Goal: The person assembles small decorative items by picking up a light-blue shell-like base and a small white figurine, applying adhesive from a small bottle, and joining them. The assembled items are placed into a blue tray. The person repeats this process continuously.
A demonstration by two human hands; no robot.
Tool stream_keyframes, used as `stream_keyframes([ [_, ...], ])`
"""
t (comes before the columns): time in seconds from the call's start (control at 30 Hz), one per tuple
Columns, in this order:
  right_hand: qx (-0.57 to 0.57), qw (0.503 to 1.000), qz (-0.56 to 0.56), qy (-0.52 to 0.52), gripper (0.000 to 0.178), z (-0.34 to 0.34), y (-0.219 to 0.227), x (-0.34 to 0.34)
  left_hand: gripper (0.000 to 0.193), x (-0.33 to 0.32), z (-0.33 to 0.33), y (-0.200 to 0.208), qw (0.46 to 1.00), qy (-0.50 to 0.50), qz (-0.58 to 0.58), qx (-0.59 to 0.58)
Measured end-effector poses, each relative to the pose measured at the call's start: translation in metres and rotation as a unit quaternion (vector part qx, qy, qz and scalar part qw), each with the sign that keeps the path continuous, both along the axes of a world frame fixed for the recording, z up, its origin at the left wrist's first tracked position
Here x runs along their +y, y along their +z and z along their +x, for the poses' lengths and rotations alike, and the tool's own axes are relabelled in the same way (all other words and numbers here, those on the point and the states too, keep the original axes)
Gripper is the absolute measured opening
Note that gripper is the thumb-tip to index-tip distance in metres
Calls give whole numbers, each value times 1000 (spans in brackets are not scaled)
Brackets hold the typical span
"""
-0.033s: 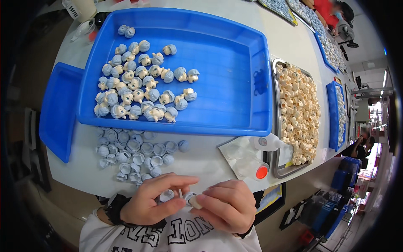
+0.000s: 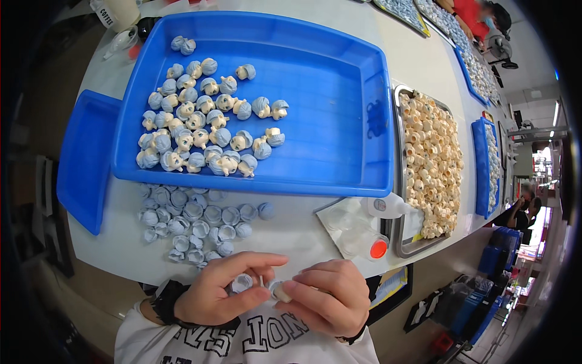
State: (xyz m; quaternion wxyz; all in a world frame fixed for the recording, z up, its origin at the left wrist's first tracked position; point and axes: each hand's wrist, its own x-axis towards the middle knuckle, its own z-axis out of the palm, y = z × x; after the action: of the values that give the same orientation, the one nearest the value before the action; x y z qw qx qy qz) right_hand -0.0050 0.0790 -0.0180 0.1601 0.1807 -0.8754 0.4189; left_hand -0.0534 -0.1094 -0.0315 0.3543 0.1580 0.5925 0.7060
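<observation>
Near the table's front edge, my left hand [image 2: 221, 288] curls around a light-blue hollow doll hair shell [image 2: 242, 283], its opening facing up. My right hand [image 2: 327, 297] pinches a small doll head piece [image 2: 281, 293], cream with a pale-blue part on its far side, between thumb and fingers. The fingertips of both hands almost meet there, and they partly hide the piece. Just beyond my left hand lie several loose blue hair shells [image 2: 193, 210]. Farther back, a large blue tray [image 2: 321, 103] holds many doll heads [image 2: 195, 120] with cream faces and blue hair.
To the right stands a metal tray [image 2: 418, 247] heaped with cream head parts [image 2: 430, 158]. Before it are a white bottle [image 2: 388, 206] and a clear container with a red-orange cap [image 2: 378, 249]. A blue bin [image 2: 85, 164] leans at left. A co-worker in red [image 2: 470, 21] sits far right.
The small head piece at my right fingertips has turned slightly. Both hands stay almost where they were.
</observation>
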Motion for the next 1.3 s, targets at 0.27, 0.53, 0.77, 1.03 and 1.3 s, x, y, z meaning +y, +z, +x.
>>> stream_keyframes([
  [0.27,-26,999,-32,5,43,-3,-7,-10,42,1,3,7,982,-13,59,-177],
  [0.53,-10,999,-6,-39,42,0,-21,-20,44,0,1,4,990,-68,9,-125],
  [0.77,19,998,28,-45,51,3,-25,-16,40,-2,1,0,988,-87,-11,-130],
  [1.03,29,999,-11,-32,43,3,-27,-23,28,-14,-3,-4,987,-156,-19,-45],
  [1.3,-26,991,-133,-2,71,10,-36,-21,47,-31,-32,3,979,22,58,-192],
])
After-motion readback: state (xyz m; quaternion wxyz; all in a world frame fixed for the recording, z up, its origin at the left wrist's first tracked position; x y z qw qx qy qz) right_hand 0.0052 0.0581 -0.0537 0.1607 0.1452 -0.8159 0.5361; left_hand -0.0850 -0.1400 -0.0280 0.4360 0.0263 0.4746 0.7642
